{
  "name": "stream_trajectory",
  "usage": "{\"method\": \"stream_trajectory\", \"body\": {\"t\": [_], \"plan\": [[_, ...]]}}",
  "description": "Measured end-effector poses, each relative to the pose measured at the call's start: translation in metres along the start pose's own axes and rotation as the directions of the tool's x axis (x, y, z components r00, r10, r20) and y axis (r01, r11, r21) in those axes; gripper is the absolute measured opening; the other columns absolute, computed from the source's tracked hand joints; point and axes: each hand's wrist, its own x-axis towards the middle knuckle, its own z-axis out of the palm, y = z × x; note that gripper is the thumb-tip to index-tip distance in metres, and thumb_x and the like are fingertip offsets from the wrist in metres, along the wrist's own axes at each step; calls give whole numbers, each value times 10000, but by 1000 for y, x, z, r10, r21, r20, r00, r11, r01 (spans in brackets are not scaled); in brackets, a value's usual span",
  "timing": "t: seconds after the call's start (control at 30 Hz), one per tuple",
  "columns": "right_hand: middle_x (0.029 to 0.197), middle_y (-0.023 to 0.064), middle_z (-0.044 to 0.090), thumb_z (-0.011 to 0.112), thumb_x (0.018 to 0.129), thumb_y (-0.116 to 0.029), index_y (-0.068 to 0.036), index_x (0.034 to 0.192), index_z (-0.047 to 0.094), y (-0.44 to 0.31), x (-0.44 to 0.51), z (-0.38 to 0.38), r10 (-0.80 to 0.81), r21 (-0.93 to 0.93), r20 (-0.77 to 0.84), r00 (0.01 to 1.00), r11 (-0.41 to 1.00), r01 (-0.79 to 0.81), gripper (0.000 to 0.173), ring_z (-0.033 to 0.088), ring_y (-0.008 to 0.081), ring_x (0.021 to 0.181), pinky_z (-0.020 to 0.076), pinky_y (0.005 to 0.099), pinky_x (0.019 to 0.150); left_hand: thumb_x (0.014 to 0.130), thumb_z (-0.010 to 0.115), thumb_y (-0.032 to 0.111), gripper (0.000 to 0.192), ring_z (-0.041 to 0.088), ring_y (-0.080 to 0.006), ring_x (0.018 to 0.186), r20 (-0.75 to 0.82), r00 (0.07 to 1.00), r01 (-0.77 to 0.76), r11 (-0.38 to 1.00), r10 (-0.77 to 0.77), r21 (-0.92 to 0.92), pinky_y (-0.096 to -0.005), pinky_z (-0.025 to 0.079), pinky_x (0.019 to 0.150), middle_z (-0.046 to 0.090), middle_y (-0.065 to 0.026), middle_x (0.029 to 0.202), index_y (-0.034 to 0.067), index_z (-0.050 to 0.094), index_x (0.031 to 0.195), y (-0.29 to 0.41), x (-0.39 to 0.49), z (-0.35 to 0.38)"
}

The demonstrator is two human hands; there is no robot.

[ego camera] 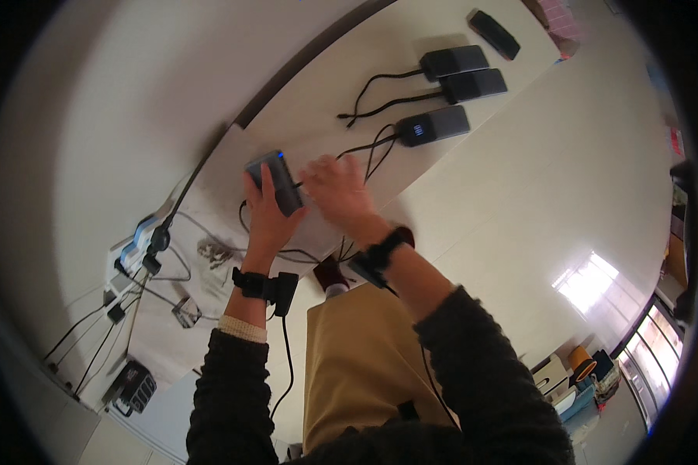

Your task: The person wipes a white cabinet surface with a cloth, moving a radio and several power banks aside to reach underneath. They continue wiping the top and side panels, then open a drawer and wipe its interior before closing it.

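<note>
My left hand [269,212] grips a dark grey power bank [284,185] low over the light tabletop, with a small blue light at its upper corner. Between the power bank's right side and my right fingers runs a short black cable plug [298,185]. My right hand [338,189] is blurred by motion, and its curled fingers appear to pinch that plug; its far end is hidden. To the upper right, another power bank [433,125] with a lit display lies on the table, black cables trailing from it towards my right hand.
Farther back lie two more power banks [455,63] [476,86] with cables, and a black slab-like device [494,35]. At left, a power strip [136,247] holds several plugs and cords. A crumpled plastic bag [215,270] is near it. A black multi-outlet box [132,386] stands lower left.
</note>
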Motion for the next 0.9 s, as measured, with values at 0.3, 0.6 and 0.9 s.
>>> {"method": "stream_trajectory", "body": {"t": [0.3,0.6,0.9], "plan": [[751,-4,690,592,829,-213,-203,770,702,8,38,35,-146,-1,494,857,986,169,125,638,192,763,352,404,855,715,774,266,1068,198,-584,1337,16,995,100,988,-103,115,-556,321,1061,-29,-381,1505,67,99,1519,4,3,13],[832,4,709,583,849,-208,-185,909,718,-5,53,24,-144,-50,688,711,968,245,149,658,166,787,311,449,985,718,764,229,1060,246,-572,1316,52,988,134,977,-144,163,-537,371,1038,-68,-339,1525,77,87,1520,12,5,7],[942,78,680,564,854,-163,-79,989,673,36,30,0,-162,145,365,917,983,116,193,620,255,965,383,469,995,697,795,225,1131,200,-565,1343,64,987,138,982,-147,127,-514,335,1072,-79,-328,1531,96,37,1526,19,3,3]]}}
